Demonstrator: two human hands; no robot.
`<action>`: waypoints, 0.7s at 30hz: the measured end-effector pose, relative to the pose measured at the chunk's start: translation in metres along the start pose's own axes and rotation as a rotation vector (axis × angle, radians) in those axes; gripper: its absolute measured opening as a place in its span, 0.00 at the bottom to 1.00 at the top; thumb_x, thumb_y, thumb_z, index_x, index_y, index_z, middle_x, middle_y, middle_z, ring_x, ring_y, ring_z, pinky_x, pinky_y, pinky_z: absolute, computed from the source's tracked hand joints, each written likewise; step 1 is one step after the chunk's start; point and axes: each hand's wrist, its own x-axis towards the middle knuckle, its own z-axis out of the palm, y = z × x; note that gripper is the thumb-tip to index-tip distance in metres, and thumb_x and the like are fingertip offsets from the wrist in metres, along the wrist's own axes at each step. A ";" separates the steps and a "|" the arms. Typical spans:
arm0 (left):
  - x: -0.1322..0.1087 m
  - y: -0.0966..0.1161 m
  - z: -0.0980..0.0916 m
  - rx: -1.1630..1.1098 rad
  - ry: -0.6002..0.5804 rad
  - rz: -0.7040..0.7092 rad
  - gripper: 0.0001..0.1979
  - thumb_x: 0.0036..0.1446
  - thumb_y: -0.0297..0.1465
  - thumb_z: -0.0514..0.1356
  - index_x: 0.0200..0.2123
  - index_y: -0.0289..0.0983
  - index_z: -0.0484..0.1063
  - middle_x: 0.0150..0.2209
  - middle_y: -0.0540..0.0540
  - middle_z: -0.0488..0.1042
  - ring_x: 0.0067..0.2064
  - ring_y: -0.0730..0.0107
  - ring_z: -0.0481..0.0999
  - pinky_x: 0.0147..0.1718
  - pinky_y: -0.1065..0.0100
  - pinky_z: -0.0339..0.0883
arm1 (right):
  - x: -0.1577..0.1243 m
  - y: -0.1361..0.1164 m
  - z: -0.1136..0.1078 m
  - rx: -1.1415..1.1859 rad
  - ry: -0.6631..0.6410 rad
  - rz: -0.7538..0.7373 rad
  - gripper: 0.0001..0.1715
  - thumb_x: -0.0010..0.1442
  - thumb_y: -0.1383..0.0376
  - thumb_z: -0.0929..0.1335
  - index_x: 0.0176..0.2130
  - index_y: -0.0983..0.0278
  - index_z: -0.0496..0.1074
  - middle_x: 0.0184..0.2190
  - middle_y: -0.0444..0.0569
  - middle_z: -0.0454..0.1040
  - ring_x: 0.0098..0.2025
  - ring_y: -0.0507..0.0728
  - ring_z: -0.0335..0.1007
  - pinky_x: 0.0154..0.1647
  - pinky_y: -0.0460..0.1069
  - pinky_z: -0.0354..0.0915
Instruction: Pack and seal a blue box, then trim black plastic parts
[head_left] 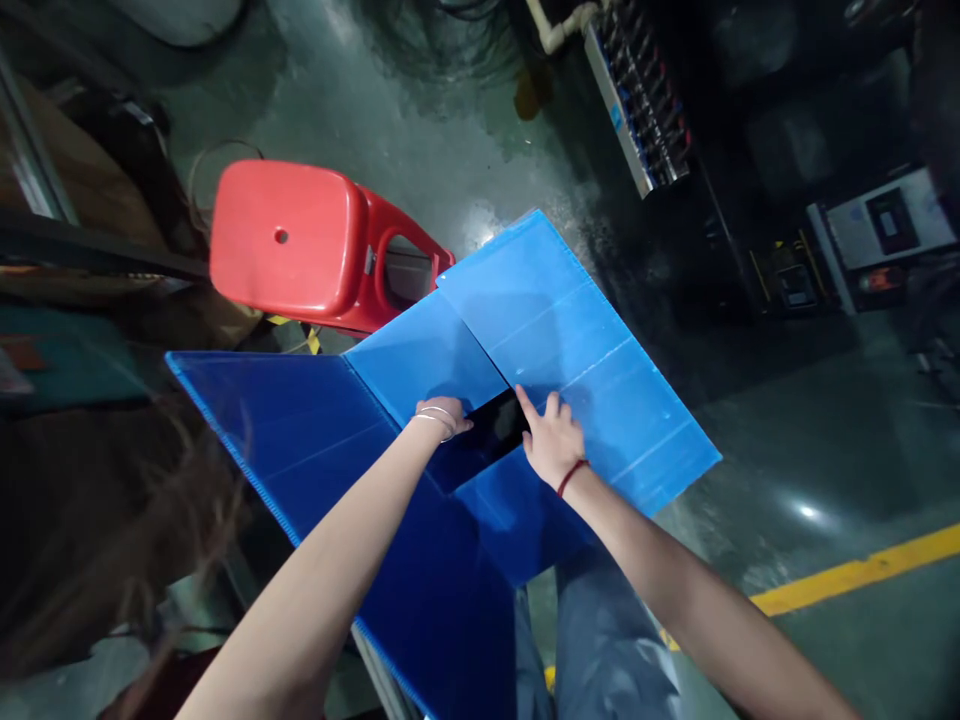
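Observation:
A blue corrugated plastic box (337, 440) stands in front of me with its flaps spread out. My left hand (442, 415) curls over the edge of an inner flap (427, 365), its fingers dipping into the dark opening (484, 440). My right hand (553, 438) rests on the far flap (585, 370) at the edge of the same opening, index finger stretched forward, the other fingers bent. A silver bangle circles my left wrist and a red cord my right wrist. The box's inside is dark.
A red plastic stool (300, 245) stands just behind the box. The wet green floor (787, 450) carries a yellow line (855, 572) at the right. Dark machinery (645, 100) with a white panel stands at the back right. Brown cardboard lies at the left.

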 end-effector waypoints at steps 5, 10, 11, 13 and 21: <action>-0.005 -0.012 0.000 -0.027 0.017 0.030 0.18 0.65 0.43 0.58 0.49 0.35 0.74 0.49 0.41 0.77 0.50 0.60 0.78 0.52 0.52 0.72 | 0.026 -0.010 -0.010 -0.020 -0.016 -0.085 0.40 0.67 0.64 0.65 0.72 0.48 0.47 0.61 0.59 0.58 0.51 0.65 0.65 0.46 0.55 0.67; -0.011 -0.010 0.003 -0.071 0.096 0.039 0.20 0.63 0.43 0.61 0.51 0.36 0.75 0.53 0.38 0.78 0.53 0.56 0.78 0.53 0.48 0.71 | 0.037 -0.012 -0.007 -0.039 -0.039 -0.084 0.38 0.68 0.65 0.65 0.71 0.50 0.51 0.60 0.59 0.59 0.51 0.65 0.64 0.44 0.55 0.67; -0.015 -0.009 0.002 -0.084 0.129 0.041 0.20 0.61 0.42 0.62 0.52 0.37 0.75 0.56 0.37 0.76 0.54 0.52 0.77 0.54 0.46 0.70 | 0.038 -0.012 -0.007 -0.045 -0.042 -0.082 0.37 0.68 0.65 0.64 0.71 0.49 0.51 0.59 0.58 0.59 0.50 0.64 0.64 0.44 0.55 0.67; -0.031 -0.014 -0.003 -0.107 0.216 0.058 0.22 0.58 0.40 0.63 0.55 0.41 0.75 0.62 0.37 0.71 0.59 0.45 0.74 0.57 0.42 0.66 | 0.038 -0.011 -0.007 -0.057 -0.047 -0.083 0.37 0.69 0.65 0.63 0.71 0.49 0.50 0.59 0.58 0.59 0.50 0.64 0.64 0.44 0.54 0.67; -0.155 -0.109 0.044 -0.501 1.310 -0.123 0.31 0.66 0.48 0.46 0.69 0.65 0.37 0.74 0.66 0.41 0.74 0.56 0.45 0.71 0.50 0.43 | 0.036 -0.011 0.000 -0.042 -0.034 -0.086 0.41 0.66 0.65 0.66 0.72 0.50 0.48 0.60 0.60 0.58 0.52 0.66 0.63 0.47 0.56 0.66</action>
